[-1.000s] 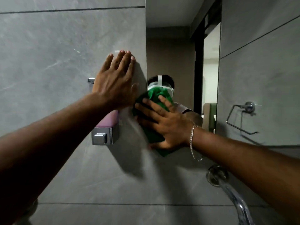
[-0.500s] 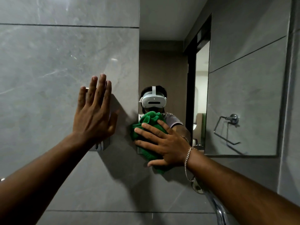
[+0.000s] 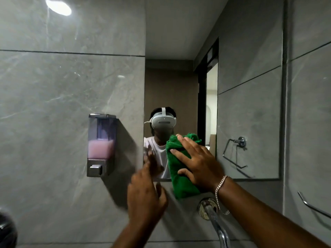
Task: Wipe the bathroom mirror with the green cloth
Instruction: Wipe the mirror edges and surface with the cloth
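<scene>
The green cloth [image 3: 180, 169] is pressed flat against the lower left corner of the mirror [image 3: 250, 108] by the right hand [image 3: 198, 161]. The cloth is a deep, saturated green with a plush, looped pile. It is bunched rather than spread: rounded folds are visible at its upper edge, above the fingertips, and a longer folded portion hangs down past the lower edge of the mirror onto the grey tiled wall [image 3: 53, 90]. The right hand is laid open on the cloth, fingers spread and extended toward the upper left, with the thumb pressed on the lower part of the fabric. A chain bracelet [image 3: 220, 185] is worn on the right wrist.

The left hand [image 3: 146, 196] is held in front of the wall just below the left corner of the mirror, beside the cloth. It is open, fingers extended upward, and nothing is held in it. Its outline is motion-blurred, so contact with the wall cannot be determined.

A wall-mounted soap dispenser [image 3: 101, 145], partly filled with pink liquid, is located to the left of the mirror. A chrome tap [image 3: 215, 222] projects from the wall below the cloth. A towel ring [image 3: 236, 153] is seen reflected in the mirror.
</scene>
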### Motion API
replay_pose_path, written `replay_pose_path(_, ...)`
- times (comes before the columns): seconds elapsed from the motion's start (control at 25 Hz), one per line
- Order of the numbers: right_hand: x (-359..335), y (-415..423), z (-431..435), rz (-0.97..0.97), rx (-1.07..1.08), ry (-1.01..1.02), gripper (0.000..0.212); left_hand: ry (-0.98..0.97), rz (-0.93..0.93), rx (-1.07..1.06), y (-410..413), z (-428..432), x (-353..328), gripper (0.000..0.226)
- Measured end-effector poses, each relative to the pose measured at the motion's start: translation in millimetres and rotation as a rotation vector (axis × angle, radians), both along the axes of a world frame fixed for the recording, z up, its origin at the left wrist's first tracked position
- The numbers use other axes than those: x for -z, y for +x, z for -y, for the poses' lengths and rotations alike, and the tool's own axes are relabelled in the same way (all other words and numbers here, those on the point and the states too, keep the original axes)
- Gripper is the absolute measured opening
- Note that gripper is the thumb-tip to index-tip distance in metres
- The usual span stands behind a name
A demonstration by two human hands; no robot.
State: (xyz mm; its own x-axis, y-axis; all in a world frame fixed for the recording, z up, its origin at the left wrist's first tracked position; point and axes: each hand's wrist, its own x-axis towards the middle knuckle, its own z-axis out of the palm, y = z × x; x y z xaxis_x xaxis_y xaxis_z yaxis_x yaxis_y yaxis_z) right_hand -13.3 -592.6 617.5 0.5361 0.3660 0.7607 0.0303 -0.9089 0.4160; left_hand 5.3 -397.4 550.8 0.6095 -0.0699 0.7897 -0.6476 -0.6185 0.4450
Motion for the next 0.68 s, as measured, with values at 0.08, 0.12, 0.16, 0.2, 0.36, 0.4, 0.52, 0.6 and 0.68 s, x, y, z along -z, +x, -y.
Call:
replay_pose_path(0.08, 3, -2, -8, 0.016, 0.004, 0.113, 0.072, -0.128, -0.27, 0.138, -5, 20, 13, 0.079)
replay_pose_path(0.12, 7, -3, -12, 0.018, 0.003, 0.18, 0.071, -0.144, -0.304, 0.214, -7, 29, 16, 0.081)
replay_pose_path(0.16, 11, -3, -15, 0.024, 0.0, 0.251, 0.069, -0.162, -0.305, 0.288, -9, 36, 17, 0.082)
replay_pose_path(0.2, 17, -4, -18, 0.022, -0.017, 0.333, 0.067, -0.195, -0.307, 0.348, -11, 43, 16, 0.081)
replay_pose_path(0.36, 35, -10, -35, -0.046, -0.256, 0.807, 0.05, -0.42, -0.536, 0.443, -9, 40, 11, 0.048)
replay_pose_path(0.4, 40, -15, -40, -0.041, -0.316, 0.9, 0.049, -0.479, -0.61, 0.501, -8, 33, 11, 0.038)
replay_pose_path(0.52, 51, -38, -66, -0.059, -0.49, 1.145, 0.054, -0.532, -0.679, 0.627, -16, -10, 9, 0.029)
replay_pose_path(0.6, 56, -50, -89, -0.215, -0.615, 1.362, 0.069, -0.484, -0.644, 0.692, -26, -48, 7, 0.032)
replay_pose_path(0.68, 61, -55, -121, -0.435, -0.738, 1.578, 0.077, -0.41, -0.633, 0.791, -31, -93, 11, 0.031)
